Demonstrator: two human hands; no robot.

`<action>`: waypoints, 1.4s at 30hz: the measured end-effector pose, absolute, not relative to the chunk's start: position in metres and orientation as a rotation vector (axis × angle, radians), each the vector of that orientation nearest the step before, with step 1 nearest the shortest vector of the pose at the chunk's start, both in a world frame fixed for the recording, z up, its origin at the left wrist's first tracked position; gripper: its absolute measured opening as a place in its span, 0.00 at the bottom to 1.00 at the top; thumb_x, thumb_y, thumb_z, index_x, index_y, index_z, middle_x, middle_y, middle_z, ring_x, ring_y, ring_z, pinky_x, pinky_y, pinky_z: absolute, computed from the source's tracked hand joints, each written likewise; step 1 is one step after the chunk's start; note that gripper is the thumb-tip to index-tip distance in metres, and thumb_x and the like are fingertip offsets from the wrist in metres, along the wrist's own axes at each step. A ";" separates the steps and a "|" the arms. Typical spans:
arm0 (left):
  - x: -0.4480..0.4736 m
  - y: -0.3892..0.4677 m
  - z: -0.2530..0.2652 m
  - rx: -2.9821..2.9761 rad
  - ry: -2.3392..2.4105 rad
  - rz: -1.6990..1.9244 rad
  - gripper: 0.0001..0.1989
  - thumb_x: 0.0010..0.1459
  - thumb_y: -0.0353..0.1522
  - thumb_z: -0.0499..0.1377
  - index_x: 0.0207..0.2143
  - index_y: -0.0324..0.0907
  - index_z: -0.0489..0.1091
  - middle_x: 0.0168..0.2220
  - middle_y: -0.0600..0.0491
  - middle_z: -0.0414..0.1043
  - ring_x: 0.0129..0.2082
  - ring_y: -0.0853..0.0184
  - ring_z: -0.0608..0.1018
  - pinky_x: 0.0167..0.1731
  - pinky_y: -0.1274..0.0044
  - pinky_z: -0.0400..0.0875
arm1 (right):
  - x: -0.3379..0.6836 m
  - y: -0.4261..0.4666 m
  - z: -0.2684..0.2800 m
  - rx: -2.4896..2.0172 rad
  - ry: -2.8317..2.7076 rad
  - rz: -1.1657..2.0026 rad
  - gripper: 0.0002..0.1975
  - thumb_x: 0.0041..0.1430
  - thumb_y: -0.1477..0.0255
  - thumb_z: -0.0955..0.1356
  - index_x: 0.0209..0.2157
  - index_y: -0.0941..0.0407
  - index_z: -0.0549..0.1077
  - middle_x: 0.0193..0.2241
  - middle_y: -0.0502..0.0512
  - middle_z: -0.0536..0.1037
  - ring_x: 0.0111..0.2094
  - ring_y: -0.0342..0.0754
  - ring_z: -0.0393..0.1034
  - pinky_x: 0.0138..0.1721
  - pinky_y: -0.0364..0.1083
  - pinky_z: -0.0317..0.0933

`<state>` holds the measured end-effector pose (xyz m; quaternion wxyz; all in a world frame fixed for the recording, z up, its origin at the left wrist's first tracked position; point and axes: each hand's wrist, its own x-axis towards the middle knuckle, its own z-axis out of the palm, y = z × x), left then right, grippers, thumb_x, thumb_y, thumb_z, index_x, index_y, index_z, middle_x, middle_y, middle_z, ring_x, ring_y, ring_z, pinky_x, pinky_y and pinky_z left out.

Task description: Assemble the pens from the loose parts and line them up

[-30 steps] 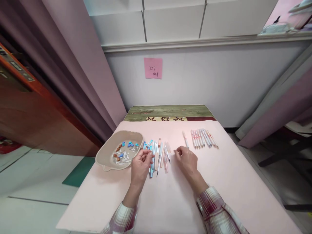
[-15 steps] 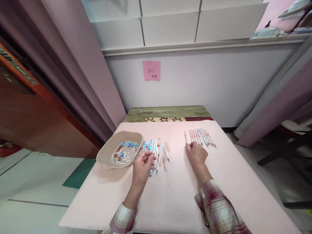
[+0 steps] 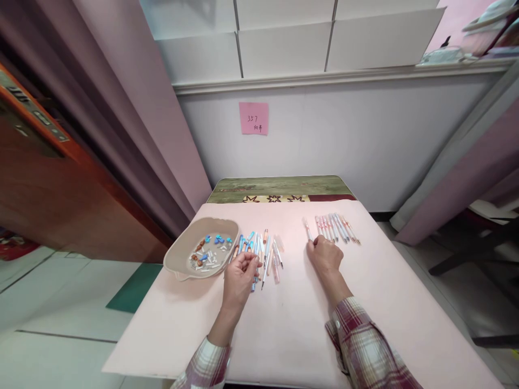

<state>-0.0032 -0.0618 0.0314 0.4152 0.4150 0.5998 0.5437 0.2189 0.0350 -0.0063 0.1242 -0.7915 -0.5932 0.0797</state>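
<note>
My right hand [image 3: 325, 255] is closed on the lower end of a pen [image 3: 307, 227], which points away from me on the pink table cover. Just right of that pen lies a row of several pens [image 3: 334, 227], side by side with pink, white and brownish barrels. Over the near left side of a loose pile of pen parts [image 3: 266, 251], my left hand [image 3: 241, 275] has its thumb and fingers curled together. Whatever is in that pinch, if anything, cannot be made out. The pile mixes blue and orange-brown barrels, clear tubes and thin refills.
A beige basin [image 3: 172, 265] left of the pile holds small white, blue and brown pieces. The pink cover [image 3: 300, 329] spreads over the table, with a green patterned strip [image 3: 279, 186] at its far edge. A pink note [image 3: 254, 119] is on the wall behind.
The pen in my right hand has tilted, its far end moving left, away from the row. My left hand stays over the pile, nearly unmoved. The view has shifted slightly.
</note>
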 end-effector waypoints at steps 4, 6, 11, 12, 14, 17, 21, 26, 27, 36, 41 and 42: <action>-0.003 -0.062 0.030 1.055 1.511 1.348 0.12 0.51 0.40 0.62 0.31 0.40 0.70 0.26 0.52 0.76 0.18 0.74 0.71 0.16 0.84 0.63 | 0.224 0.036 -0.005 -2.352 -1.637 0.242 0.14 0.60 0.65 0.63 0.36 0.57 0.77 0.31 0.61 0.80 0.35 0.55 0.75 0.35 0.48 0.61; -0.003 -0.061 0.029 1.054 1.512 1.347 0.12 0.51 0.40 0.62 0.31 0.40 0.70 0.26 0.53 0.76 0.18 0.74 0.71 0.16 0.84 0.63 | 0.228 0.037 -0.005 -2.377 -1.584 0.270 0.14 0.59 0.65 0.63 0.36 0.56 0.77 0.30 0.61 0.79 0.35 0.55 0.75 0.35 0.48 0.61; -0.004 -0.063 0.028 1.054 1.522 1.330 0.12 0.52 0.40 0.61 0.32 0.39 0.69 0.27 0.52 0.75 0.19 0.74 0.71 0.16 0.84 0.62 | 0.234 0.038 -0.005 -2.377 -1.519 0.304 0.13 0.59 0.63 0.63 0.35 0.55 0.76 0.31 0.60 0.79 0.35 0.55 0.75 0.34 0.48 0.59; -0.004 -0.063 0.028 1.058 1.523 1.327 0.12 0.52 0.40 0.61 0.32 0.39 0.69 0.27 0.52 0.75 0.19 0.74 0.71 0.16 0.84 0.63 | 0.235 0.038 -0.005 -2.373 -1.513 0.304 0.13 0.60 0.62 0.63 0.35 0.55 0.76 0.31 0.60 0.79 0.34 0.54 0.75 0.34 0.48 0.59; -0.005 -0.064 0.028 1.057 1.527 1.327 0.12 0.52 0.40 0.61 0.32 0.39 0.69 0.27 0.52 0.75 0.19 0.74 0.71 0.16 0.84 0.63 | 0.234 0.036 -0.004 -2.351 -1.500 0.264 0.14 0.60 0.61 0.64 0.38 0.55 0.75 0.33 0.59 0.79 0.34 0.53 0.74 0.34 0.47 0.58; -0.008 -0.063 0.028 1.051 1.535 1.342 0.12 0.52 0.40 0.61 0.32 0.39 0.69 0.27 0.53 0.75 0.19 0.74 0.71 0.16 0.84 0.63 | 0.226 0.028 -0.003 -2.187 -1.576 0.229 0.13 0.60 0.62 0.64 0.38 0.54 0.75 0.33 0.57 0.80 0.34 0.51 0.73 0.32 0.45 0.56; -0.012 -0.060 0.030 1.031 1.563 1.351 0.12 0.50 0.39 0.61 0.31 0.39 0.69 0.26 0.53 0.75 0.19 0.74 0.71 0.17 0.84 0.63 | 0.201 0.010 -0.005 -1.779 -1.880 0.525 0.09 0.58 0.65 0.66 0.29 0.52 0.76 0.27 0.50 0.79 0.31 0.47 0.72 0.31 0.42 0.55; -0.015 -0.058 0.032 1.030 1.591 1.366 0.12 0.50 0.39 0.61 0.31 0.39 0.69 0.25 0.52 0.75 0.19 0.73 0.71 0.16 0.84 0.63 | 0.174 -0.006 -0.006 -1.721 -2.056 0.624 0.04 0.53 0.70 0.67 0.31 0.52 0.75 0.27 0.48 0.78 0.30 0.45 0.70 0.28 0.42 0.51; -0.015 -0.057 0.031 1.037 1.587 1.361 0.12 0.50 0.39 0.61 0.31 0.39 0.69 0.25 0.53 0.75 0.19 0.73 0.71 0.16 0.84 0.63 | 0.172 -0.007 -0.006 -1.755 -2.073 0.582 0.05 0.54 0.71 0.66 0.31 0.52 0.74 0.28 0.49 0.78 0.30 0.45 0.70 0.28 0.42 0.50; -0.010 -0.045 0.021 1.080 1.591 1.344 0.11 0.51 0.38 0.60 0.31 0.39 0.69 0.26 0.53 0.75 0.19 0.74 0.70 0.18 0.84 0.63 | 0.175 -0.003 -0.007 -1.875 -2.091 0.294 0.09 0.61 0.66 0.64 0.35 0.53 0.74 0.34 0.51 0.76 0.29 0.44 0.70 0.26 0.44 0.46; -0.010 -0.043 0.022 1.100 1.654 1.330 0.11 0.52 0.38 0.59 0.33 0.40 0.68 0.26 0.53 0.74 0.18 0.73 0.69 0.19 0.82 0.63 | 0.173 0.000 -0.014 -1.789 -2.067 0.285 0.09 0.62 0.69 0.64 0.31 0.53 0.75 0.32 0.51 0.77 0.27 0.43 0.69 0.25 0.43 0.45; -0.007 -0.044 0.023 1.138 1.682 1.306 0.10 0.53 0.38 0.58 0.32 0.40 0.68 0.25 0.54 0.73 0.18 0.73 0.69 0.19 0.81 0.63 | 0.173 0.001 -0.014 -1.760 -2.031 0.285 0.09 0.61 0.69 0.64 0.30 0.54 0.75 0.32 0.51 0.77 0.27 0.43 0.69 0.25 0.43 0.46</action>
